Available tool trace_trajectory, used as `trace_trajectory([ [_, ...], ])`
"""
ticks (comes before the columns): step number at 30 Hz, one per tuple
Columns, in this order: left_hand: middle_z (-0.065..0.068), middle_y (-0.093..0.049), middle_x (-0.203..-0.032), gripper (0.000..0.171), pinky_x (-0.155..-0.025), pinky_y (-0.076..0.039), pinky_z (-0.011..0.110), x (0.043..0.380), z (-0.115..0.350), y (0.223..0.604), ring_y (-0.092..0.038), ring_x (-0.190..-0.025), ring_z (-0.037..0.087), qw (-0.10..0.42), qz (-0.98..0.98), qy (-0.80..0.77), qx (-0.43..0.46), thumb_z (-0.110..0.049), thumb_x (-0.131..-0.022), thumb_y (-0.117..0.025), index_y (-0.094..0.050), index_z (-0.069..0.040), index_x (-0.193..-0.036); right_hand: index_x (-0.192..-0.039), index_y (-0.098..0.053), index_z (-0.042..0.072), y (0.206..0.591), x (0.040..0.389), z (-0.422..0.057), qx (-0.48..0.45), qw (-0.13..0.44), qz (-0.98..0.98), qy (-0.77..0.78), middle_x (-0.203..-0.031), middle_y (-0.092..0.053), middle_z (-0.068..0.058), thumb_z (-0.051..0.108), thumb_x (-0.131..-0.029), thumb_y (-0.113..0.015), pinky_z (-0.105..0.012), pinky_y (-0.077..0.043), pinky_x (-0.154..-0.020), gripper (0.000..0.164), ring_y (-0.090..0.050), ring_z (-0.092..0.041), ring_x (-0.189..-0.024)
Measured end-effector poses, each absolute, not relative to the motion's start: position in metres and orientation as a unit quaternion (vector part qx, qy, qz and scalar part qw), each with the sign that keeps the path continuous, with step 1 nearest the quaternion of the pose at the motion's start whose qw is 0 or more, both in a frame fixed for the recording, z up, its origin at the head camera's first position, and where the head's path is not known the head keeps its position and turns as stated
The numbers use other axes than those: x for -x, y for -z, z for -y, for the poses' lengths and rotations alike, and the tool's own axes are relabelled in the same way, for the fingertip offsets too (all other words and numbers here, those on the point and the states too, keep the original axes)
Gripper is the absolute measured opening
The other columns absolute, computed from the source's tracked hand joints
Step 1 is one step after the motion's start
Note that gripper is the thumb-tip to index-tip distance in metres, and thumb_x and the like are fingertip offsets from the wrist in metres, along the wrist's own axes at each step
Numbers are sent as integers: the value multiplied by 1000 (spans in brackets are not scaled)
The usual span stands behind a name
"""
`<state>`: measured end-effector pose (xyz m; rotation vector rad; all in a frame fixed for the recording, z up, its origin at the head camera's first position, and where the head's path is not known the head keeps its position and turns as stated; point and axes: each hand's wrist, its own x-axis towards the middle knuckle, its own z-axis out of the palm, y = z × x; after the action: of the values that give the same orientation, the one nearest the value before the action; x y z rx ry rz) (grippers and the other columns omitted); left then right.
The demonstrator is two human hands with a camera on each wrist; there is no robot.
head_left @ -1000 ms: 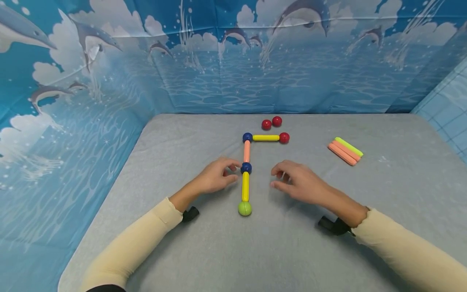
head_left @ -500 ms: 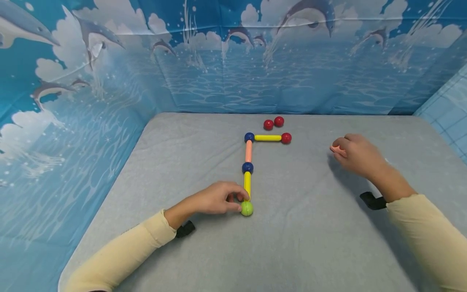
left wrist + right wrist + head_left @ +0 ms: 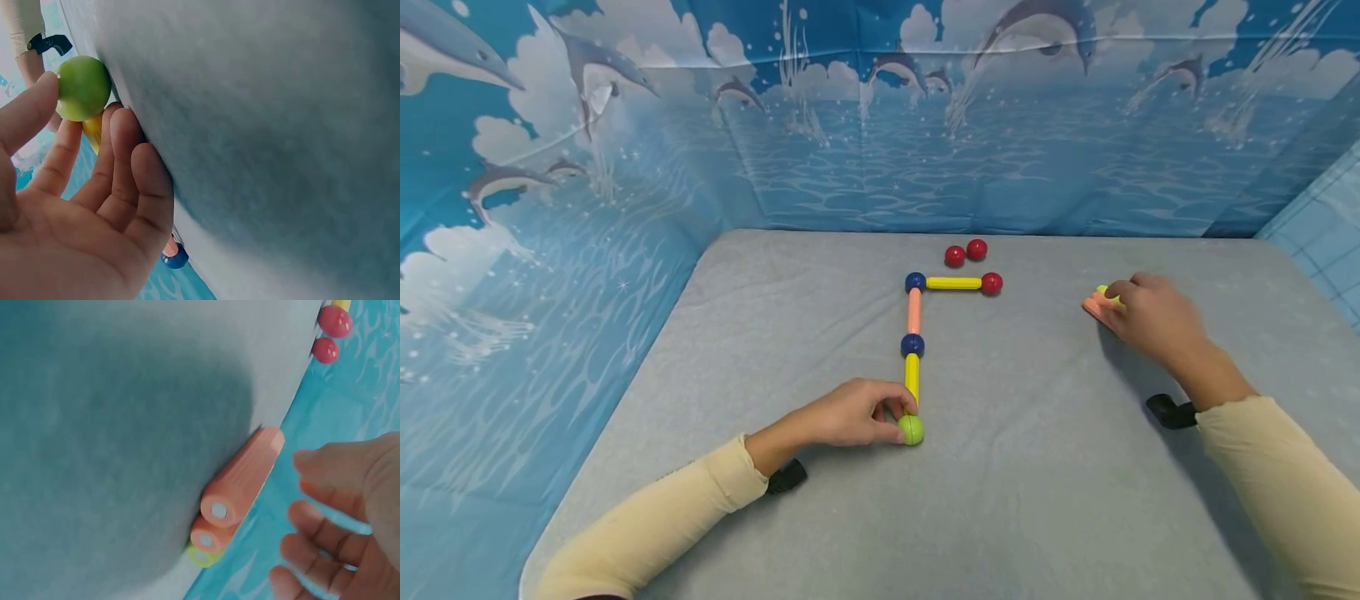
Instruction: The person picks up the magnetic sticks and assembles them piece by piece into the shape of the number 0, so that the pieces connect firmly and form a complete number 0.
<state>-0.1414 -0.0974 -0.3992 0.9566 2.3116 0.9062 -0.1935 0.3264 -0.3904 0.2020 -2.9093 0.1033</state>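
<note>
Your left hand is pinching the green ball, ideally gently, while your right hand, loosely parted, is hovering by rods best lifted singly.

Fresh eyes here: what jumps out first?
The dolphin-print backdrop filling the head view's upper part. Then, in the middle, the bent chain of rods and balls, its near-end green ball pinched by the left hand. Farther right, the right hand is beside orange and yellow-green rods.
</note>
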Motion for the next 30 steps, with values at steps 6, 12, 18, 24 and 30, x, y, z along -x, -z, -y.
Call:
trace_trajectory([
  [6,0,-70,-97,24,-68,-50,19,138,96,401,-60,-81,7,227,-851,-331,-340,-18,-86,-78,-63,-17,-105,-105,-68,-7,390,192,-334,-23,69,997,-20,-101,-61,-32,12,-89,-64,-56,-49,-73,25,-54,-45,-93],
  [12,1,-70,-98,27,-67,-50,19,139,95,399,-60,-80,6,230,-850,-326,-344,-17,-84,-80,-63,-16,-106,-100,-70,-3,390,188,-335,-44,70,996,-27,-98,-62,-28,12,-87,-69,-56,-50,-69,20,-56,-42,-90],
  [18,1,-71,-99,27,-71,-50,20,138,94,397,-62,-82,8,228,-853,-320,-343,-14,-84,-79,-64,-15,-107,-99,-69,-4,392,190,-332,-47,57,997,-29,-88,-61,-24,10,-86,-71,-51,-50,-63,20,-57,-36,-78],
  [24,0,-72,-98,27,-71,-50,20,139,93,398,-61,-81,7,222,-857,-313,-343,-15,-85,-79,-64,-16,-107,-99,-68,0,392,192,-325,-58,43,996,-50,-88,-63,-22,6,-88,-69,-50,-50,-66,12,-59,-33,-78],
  [30,-2,-70,-96,26,-68,-48,19,139,93,399,-59,-78,5,225,-857,-309,-345,-18,-85,-79,-63,-17,-106,-108,-67,-8,393,193,-322,-67,36,996,-47,-95,-67,-28,9,-92,-66,-52,-52,-74,24,-64,-38,-84],
])
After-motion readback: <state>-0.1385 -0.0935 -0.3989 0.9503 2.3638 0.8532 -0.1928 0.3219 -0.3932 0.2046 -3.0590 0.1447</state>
